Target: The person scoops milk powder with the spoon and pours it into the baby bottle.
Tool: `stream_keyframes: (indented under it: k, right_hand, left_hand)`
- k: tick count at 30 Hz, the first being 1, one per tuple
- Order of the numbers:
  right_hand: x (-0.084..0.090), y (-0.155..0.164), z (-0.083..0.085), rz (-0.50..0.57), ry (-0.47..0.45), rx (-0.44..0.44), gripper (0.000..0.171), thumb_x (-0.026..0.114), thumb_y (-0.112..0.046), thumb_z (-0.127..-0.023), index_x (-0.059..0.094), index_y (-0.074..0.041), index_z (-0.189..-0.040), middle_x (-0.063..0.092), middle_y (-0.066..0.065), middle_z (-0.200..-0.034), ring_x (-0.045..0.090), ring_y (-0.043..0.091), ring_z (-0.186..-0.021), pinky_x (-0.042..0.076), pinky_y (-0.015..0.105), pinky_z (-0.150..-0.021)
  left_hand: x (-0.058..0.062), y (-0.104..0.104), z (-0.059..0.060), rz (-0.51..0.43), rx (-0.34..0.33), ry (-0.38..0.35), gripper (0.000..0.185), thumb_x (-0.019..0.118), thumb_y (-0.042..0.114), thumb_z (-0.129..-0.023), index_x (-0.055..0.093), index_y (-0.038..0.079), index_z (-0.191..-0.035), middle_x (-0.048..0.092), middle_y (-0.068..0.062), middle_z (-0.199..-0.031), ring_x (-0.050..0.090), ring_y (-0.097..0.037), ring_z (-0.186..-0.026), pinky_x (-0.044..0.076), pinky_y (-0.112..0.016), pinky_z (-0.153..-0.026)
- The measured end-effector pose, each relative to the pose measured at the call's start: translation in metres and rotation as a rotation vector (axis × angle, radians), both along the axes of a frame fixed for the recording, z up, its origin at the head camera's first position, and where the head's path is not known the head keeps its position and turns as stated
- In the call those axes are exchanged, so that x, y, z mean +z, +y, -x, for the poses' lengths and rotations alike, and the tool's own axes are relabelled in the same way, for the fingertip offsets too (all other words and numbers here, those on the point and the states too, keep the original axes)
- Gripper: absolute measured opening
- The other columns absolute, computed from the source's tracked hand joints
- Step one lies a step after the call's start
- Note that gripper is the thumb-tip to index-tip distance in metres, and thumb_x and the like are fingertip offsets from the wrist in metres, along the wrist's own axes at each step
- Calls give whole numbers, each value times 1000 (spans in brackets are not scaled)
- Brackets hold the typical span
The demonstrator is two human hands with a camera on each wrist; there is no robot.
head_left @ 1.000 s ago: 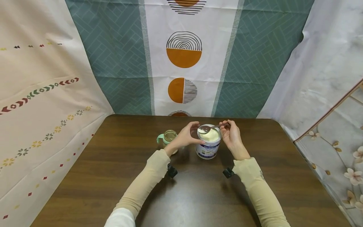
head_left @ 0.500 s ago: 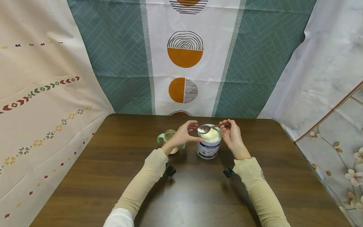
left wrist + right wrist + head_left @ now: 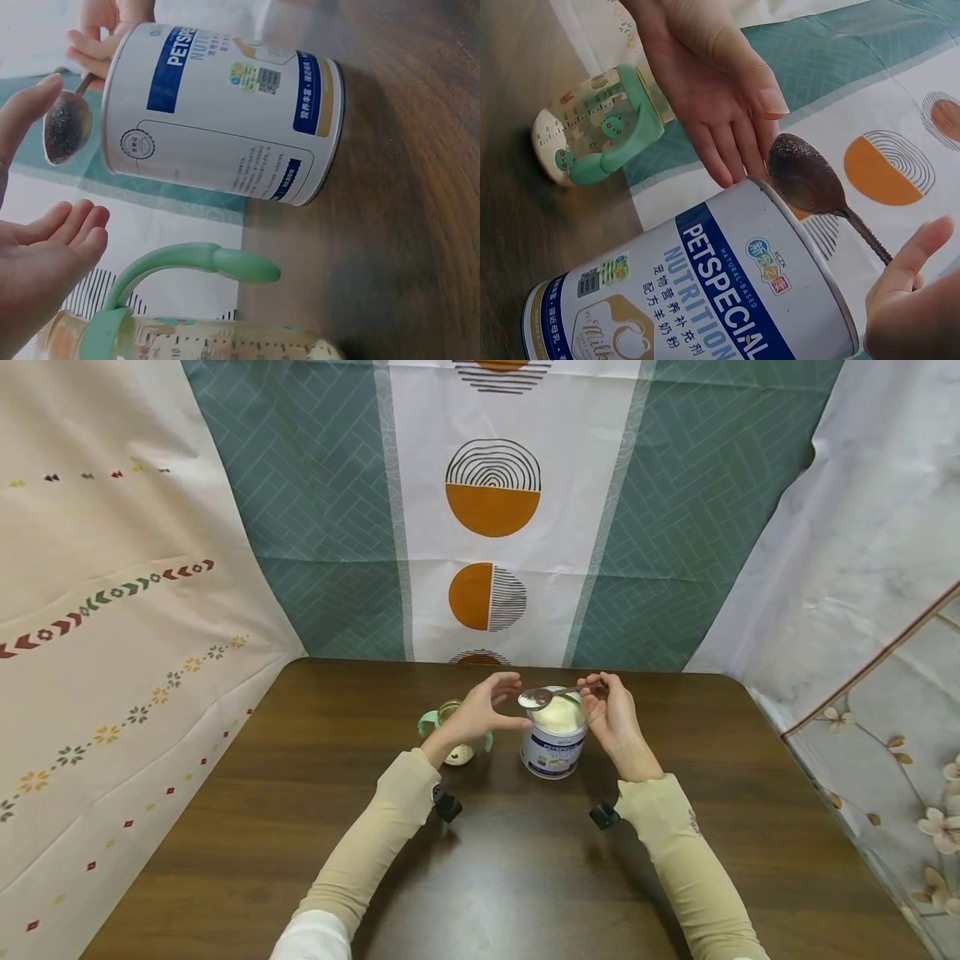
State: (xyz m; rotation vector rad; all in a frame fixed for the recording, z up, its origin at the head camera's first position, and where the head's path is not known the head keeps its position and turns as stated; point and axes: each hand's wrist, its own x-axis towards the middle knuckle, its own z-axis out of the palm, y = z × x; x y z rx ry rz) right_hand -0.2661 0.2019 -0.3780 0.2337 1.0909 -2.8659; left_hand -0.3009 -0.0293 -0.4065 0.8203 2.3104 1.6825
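A metal spoon is pinched by its handle in my right hand, its bowl above the left rim of a white and blue milk powder can. White powder shows on the bowl's tip. Pale powder fills much of the open can. My left hand is held just left of the spoon, thumb and fingers spread apart, holding nothing. Below and behind it stands a baby bottle with green handles, partly hidden by that hand in the head view. The bottle has no lid and holds some pale powder.
Can and bottle stand side by side on a dark wooden table, toward its far edge. Behind it hangs a green and white patterned cloth. Pale patterned cloths border the left and right sides.
My left hand has drawn left, away from the can, uncovering its side and part of the bottle. The spoon has shifted slightly left, still in my right hand.
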Motion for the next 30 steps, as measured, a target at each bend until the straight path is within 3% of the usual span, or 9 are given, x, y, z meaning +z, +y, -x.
stream_keyframes:
  k: [5,17,25,30]
  right_hand:
    - [1,-2,0,8,10,12,42,31,-17,-105,59,-4,-76,62,7,-77,57,8,-61,47,9,-54]
    - [2,-9,-1,10,0,23,40,30,-15,-105,57,-3,-78,61,7,-79,56,8,-63,46,9,-55]
    - [3,-12,0,32,-5,35,41,31,-15,-105,58,-2,-76,62,8,-78,57,8,-62,47,10,-55]
    - [3,-17,1,42,-15,33,42,31,-15,-105,58,-2,-75,62,9,-76,57,9,-61,47,10,-54]
  left_hand:
    - [6,-3,-1,-13,-3,-7,76,81,8,-77,40,4,-141,48,-14,-142,45,-28,-135,33,-36,-116]
    - [9,-13,1,-27,-13,3,75,80,7,-77,41,3,-141,48,-16,-142,43,-34,-136,33,-40,-116]
    - [11,-20,2,-9,12,-4,73,81,11,-78,44,7,-140,50,-11,-140,47,-25,-133,34,-37,-116]
    - [11,-26,5,-8,-4,16,72,80,10,-78,44,5,-140,50,-14,-140,47,-27,-133,34,-38,-116]
